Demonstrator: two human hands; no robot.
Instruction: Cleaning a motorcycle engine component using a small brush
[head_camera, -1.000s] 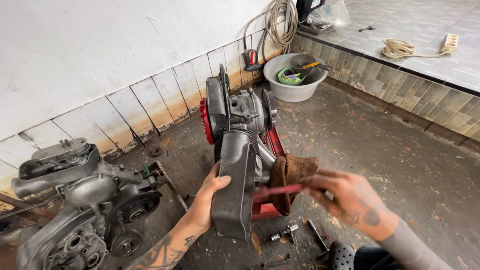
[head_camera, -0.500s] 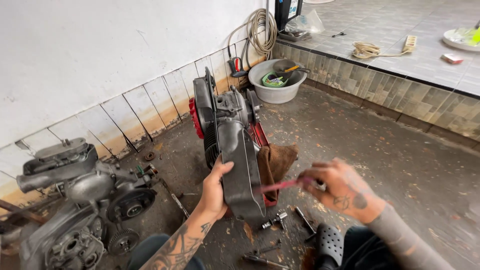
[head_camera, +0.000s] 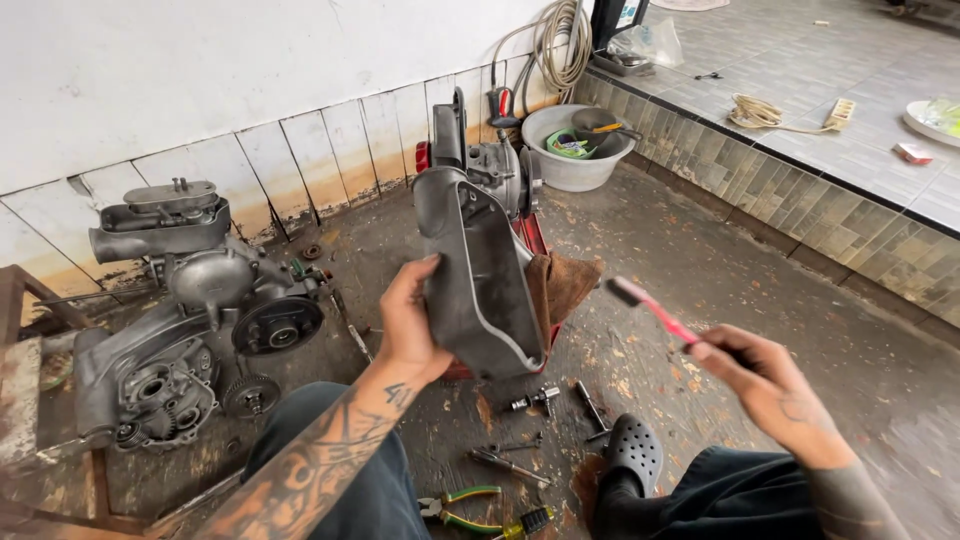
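Note:
My left hand (head_camera: 408, 322) grips the near left edge of a dark grey engine cover (head_camera: 470, 265), which stands tilted on its end against a grey engine (head_camera: 490, 165) on a red stand. My right hand (head_camera: 765, 385) holds a red toothbrush (head_camera: 650, 308) by its handle, bristle end raised to the upper left, clear of the cover. A brown rag (head_camera: 562, 282) hangs between the cover and the brush.
A second engine block (head_camera: 185, 320) sits at left by the tiled wall. Bolts (head_camera: 535, 398), a rod and green-handled pliers (head_camera: 462, 505) lie on the dirty floor by my knees. A white basin (head_camera: 570, 150) with tools stands at the back. A raised tiled ledge (head_camera: 800, 190) runs along the right.
My right hand has pulled the toothbrush away from the cover, out to the right. The view has shifted and my left hand stays on the cover's edge.

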